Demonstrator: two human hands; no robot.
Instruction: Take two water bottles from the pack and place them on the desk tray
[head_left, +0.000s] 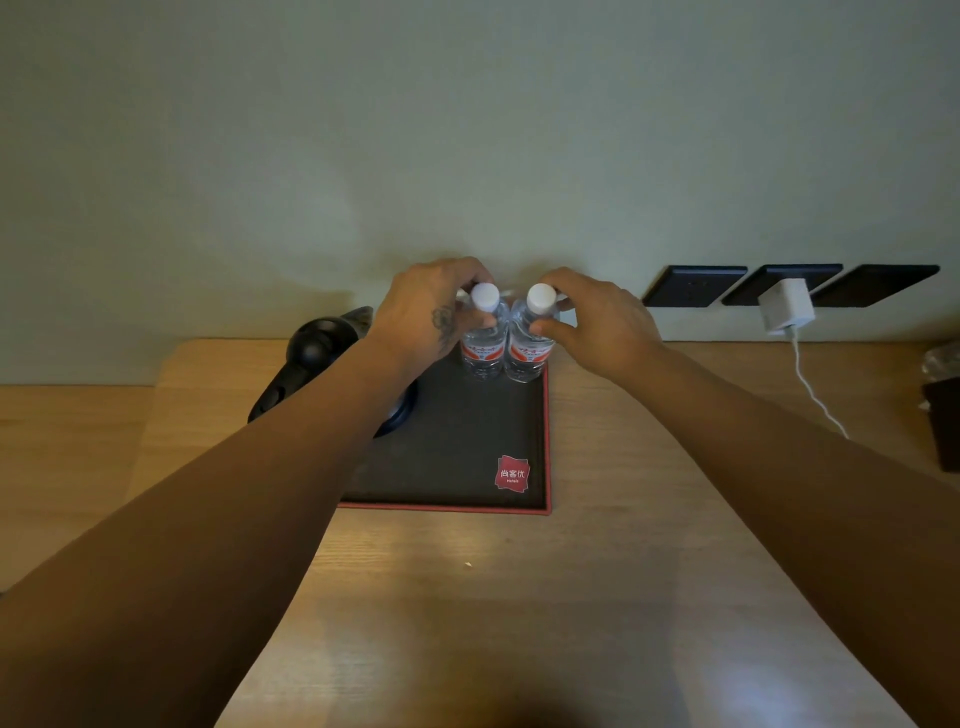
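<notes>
White caps poke up between curled fingers (485, 321): the left hand (426, 312) grips the left bottle (485, 345) at the neck, the right hand (597, 322) the right bottle (529, 353). Both stand upright, touching, at the far edge of the dark tray (457, 457). Fingers hide the shoulders. The left forearm covers a black object (311, 353) on the tabletop (493, 597); what it is cannot be told.

Two clear, glossy plastic water bottles (506, 348) with smooth white plastic caps and red paper-like labels stand on a matt, finely textured black tray with a red rim (457, 447), itself on a smooth, light wood-grain desk (467, 597) with soft sheen.
</notes>
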